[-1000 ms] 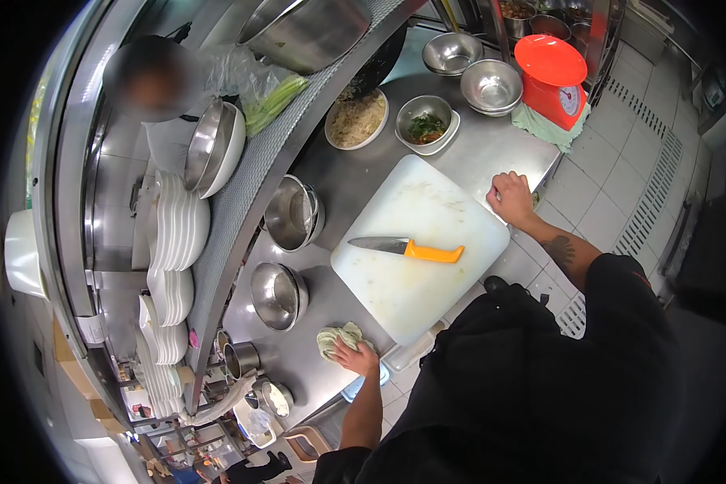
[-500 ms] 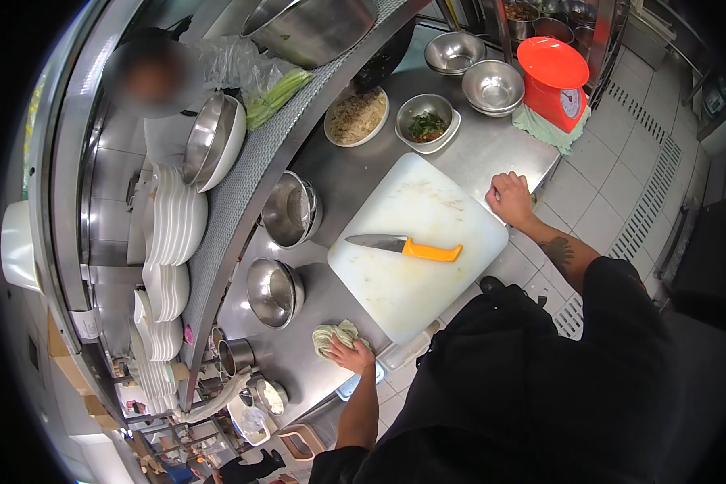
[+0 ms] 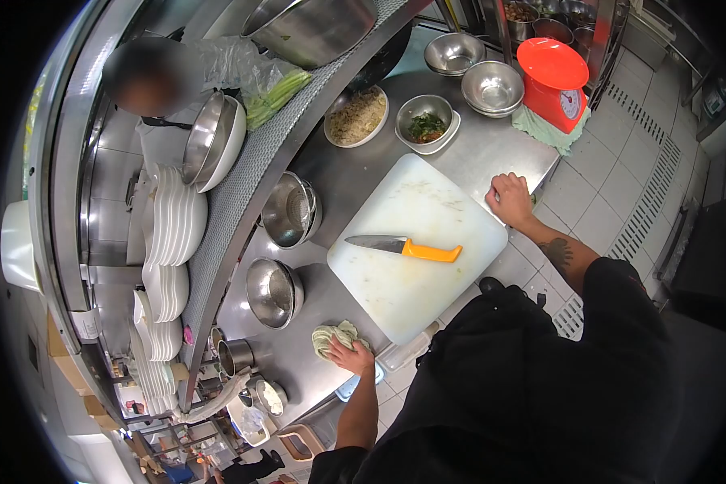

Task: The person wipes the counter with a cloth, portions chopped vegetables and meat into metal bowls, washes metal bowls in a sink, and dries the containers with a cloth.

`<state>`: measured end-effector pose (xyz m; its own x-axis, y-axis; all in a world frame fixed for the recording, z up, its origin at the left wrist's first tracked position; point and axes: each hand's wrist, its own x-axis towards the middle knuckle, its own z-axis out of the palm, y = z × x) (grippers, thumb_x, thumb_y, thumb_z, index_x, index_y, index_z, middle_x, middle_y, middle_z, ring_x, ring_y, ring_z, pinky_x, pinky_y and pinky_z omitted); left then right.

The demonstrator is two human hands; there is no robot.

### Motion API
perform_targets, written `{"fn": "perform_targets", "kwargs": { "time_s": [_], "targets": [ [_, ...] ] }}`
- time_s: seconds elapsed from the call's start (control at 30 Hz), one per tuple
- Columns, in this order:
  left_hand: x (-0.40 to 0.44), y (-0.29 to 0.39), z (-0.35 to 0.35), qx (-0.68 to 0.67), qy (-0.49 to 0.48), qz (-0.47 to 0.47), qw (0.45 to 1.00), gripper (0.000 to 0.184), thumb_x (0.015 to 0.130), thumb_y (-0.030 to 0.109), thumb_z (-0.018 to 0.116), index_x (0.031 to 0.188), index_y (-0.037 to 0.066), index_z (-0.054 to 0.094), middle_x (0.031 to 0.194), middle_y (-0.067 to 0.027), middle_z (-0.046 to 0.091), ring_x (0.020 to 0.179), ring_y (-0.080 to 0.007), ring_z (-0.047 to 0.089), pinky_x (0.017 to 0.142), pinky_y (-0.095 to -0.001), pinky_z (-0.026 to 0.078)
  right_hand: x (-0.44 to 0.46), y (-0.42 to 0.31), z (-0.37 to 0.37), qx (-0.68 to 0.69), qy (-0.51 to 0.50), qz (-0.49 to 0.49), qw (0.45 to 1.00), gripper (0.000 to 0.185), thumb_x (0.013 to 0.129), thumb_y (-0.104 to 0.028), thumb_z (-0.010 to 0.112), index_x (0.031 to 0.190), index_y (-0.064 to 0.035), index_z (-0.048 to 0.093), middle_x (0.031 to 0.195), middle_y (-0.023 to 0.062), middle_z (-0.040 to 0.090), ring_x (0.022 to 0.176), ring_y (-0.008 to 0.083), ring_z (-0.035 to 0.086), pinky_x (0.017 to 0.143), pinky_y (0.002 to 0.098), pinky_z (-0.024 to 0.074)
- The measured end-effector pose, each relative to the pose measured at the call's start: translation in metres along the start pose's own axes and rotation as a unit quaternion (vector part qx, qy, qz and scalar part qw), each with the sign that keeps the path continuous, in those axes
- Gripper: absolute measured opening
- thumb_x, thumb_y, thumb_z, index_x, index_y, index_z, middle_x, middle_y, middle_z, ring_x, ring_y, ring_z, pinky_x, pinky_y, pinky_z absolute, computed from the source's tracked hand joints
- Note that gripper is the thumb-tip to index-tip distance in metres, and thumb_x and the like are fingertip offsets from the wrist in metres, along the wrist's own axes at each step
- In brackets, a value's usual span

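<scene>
My left hand (image 3: pixel 352 356) lies over a crumpled pale green cloth (image 3: pixel 335 339) on the steel table, with its fingers pressed on it. At the table's front edge, my right hand (image 3: pixel 509 198) rests with curled fingers beside the corner of a white cutting board (image 3: pixel 411 298). Nothing shows in that hand. A knife (image 3: pixel 415 248) with a yellow handle lies flat on the board between my hands, touched by neither. Faint marks and small bits are on the board.
Steel bowls (image 3: pixel 273 292) stand behind the board. Farther right are a bowl of shredded food (image 3: pixel 356 118), a bowl with chopped greens (image 3: pixel 427 125) and a red scale (image 3: pixel 553 81). A shelf (image 3: pixel 254 173) with stacked white dishes (image 3: pixel 173 214) overhangs the table. Another person (image 3: pixel 157 105) stands beyond it.
The person beyond the shelf has shifted slightly. My hands, the cloth, the knife and the board stay where they were.
</scene>
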<state>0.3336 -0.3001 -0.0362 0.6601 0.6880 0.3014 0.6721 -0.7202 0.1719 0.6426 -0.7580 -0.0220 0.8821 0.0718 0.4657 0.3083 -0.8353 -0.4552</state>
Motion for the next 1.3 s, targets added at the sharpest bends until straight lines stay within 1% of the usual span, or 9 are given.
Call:
{"fn": "perform_targets", "kwargs": {
  "time_s": [0.27, 0.33, 0.47, 0.53, 0.7, 0.83, 0.93, 1.1, 1.3],
  "targets": [
    [0.0, 0.002, -0.003, -0.008, -0.006, -0.005, 1.0, 0.066, 0.08, 0.032, 0.047, 0.142, 0.014, 0.037, 0.148, -0.0169, 0.032, 0.135, -0.0471, 0.022, 0.108, -0.057, 0.02, 0.003, -0.006, -0.004, 0.006, 0.009, 0.003, 1.0, 0.007, 0.075, -0.014, 0.06, 0.073, -0.0087, 0.055, 0.075, 0.0065, 0.057, 0.077, 0.0237, 0.054, 0.073, 0.0378, 0.0364],
    [0.0, 0.005, -0.005, -0.003, -0.003, 0.0, 1.0, 0.065, 0.079, 0.031, 0.048, 0.142, 0.013, 0.037, 0.147, -0.0176, 0.032, 0.136, -0.0471, 0.022, 0.109, -0.0572, 0.02, 0.012, -0.019, -0.006, 0.103, -0.001, 0.122, 0.987, 0.009, 0.075, -0.013, 0.06, 0.07, -0.0073, 0.055, 0.069, 0.009, 0.056, 0.069, 0.0248, 0.055, 0.069, 0.0377, 0.0397],
    [0.0, 0.008, -0.009, -0.021, -0.001, 0.0, 1.0, 0.065, 0.079, 0.029, 0.049, 0.141, 0.012, 0.037, 0.146, -0.0189, 0.033, 0.136, -0.0471, 0.021, 0.109, -0.0576, 0.019, 0.073, -0.103, 0.011, 0.38, 0.019, 0.09, 0.92, 0.012, 0.081, -0.015, 0.06, 0.08, -0.0026, 0.061, 0.07, 0.0139, 0.059, 0.065, 0.0245, 0.061, 0.058, 0.0361, 0.0473],
    [0.002, 0.009, -0.013, -0.025, -0.022, -0.009, 0.999, 0.067, 0.077, 0.027, 0.052, 0.141, 0.011, 0.038, 0.145, -0.0203, 0.034, 0.136, -0.0471, 0.02, 0.109, -0.058, 0.019, 0.116, -0.143, 0.044, 0.472, -0.065, 0.076, 0.876, 0.018, 0.086, -0.019, 0.058, 0.086, -0.0011, 0.062, 0.073, 0.0125, 0.062, 0.065, 0.0223, 0.062, 0.058, 0.0331, 0.0492],
    [0.004, 0.021, -0.034, -0.039, 0.001, -0.007, 0.999, 0.069, 0.074, 0.025, 0.057, 0.138, 0.007, 0.039, 0.142, -0.0257, 0.033, 0.135, -0.0454, 0.023, 0.109, -0.0568, 0.019, 0.228, -0.18, 0.165, 0.633, -0.204, 0.453, 0.594, 0.031, 0.091, -0.026, 0.056, 0.113, -0.0043, 0.055, 0.086, 0.0144, 0.062, 0.065, 0.0222, 0.061, 0.057, 0.035, 0.0555],
    [-0.053, 0.025, -0.069, -0.154, 0.099, -0.082, 0.98, 0.062, 0.072, 0.011, 0.06, 0.13, 0.0, 0.042, 0.133, -0.0274, 0.037, 0.127, -0.0434, 0.034, 0.106, -0.0504, 0.027, 0.254, -0.166, 0.261, 0.547, -0.117, 0.47, 0.683, 0.03, 0.094, -0.026, 0.053, 0.108, -0.0003, 0.058, 0.083, 0.0136, 0.059, 0.062, 0.0239, 0.06, 0.049, 0.038, 0.0549],
    [-0.153, 0.01, -0.075, -0.227, 0.067, -0.232, 0.943, 0.048, 0.073, 0.002, 0.057, 0.12, -0.004, 0.047, 0.112, -0.0212, 0.048, 0.106, -0.0351, 0.05, 0.092, -0.0416, 0.041, 0.257, -0.171, 0.268, 0.581, -0.043, 0.503, 0.639, 0.025, 0.092, -0.021, 0.056, 0.114, -0.0094, 0.057, 0.092, 0.0115, 0.061, 0.071, 0.0237, 0.062, 0.052, 0.0385, 0.0551],
    [-0.37, -0.036, -0.053, -0.193, -0.102, -0.622, 0.752, 0.015, 0.079, 0.008, 0.057, 0.088, -0.003, 0.06, 0.077, -0.012, 0.064, 0.078, -0.0246, 0.062, 0.073, -0.038, 0.05, 0.264, -0.141, 0.301, 0.639, -0.031, 0.471, 0.608, 0.031, 0.091, -0.015, 0.056, 0.122, -0.0111, 0.052, 0.099, 0.0122, 0.061, 0.077, 0.0245, 0.063, 0.055, 0.0374, 0.0562],
    [-0.43, -0.038, -0.038, -0.228, -0.329, -0.573, 0.715, 0.016, 0.081, 0.016, 0.058, 0.087, 0.002, 0.061, 0.081, -0.013, 0.065, 0.08, -0.0273, 0.062, 0.071, -0.041, 0.05, 0.257, -0.174, 0.224, 0.611, -0.095, 0.462, 0.635, 0.036, 0.094, -0.016, 0.052, 0.126, -0.0028, 0.044, 0.11, 0.0156, 0.057, 0.082, 0.026, 0.063, 0.058, 0.0326, 0.0591]
  ]
}}
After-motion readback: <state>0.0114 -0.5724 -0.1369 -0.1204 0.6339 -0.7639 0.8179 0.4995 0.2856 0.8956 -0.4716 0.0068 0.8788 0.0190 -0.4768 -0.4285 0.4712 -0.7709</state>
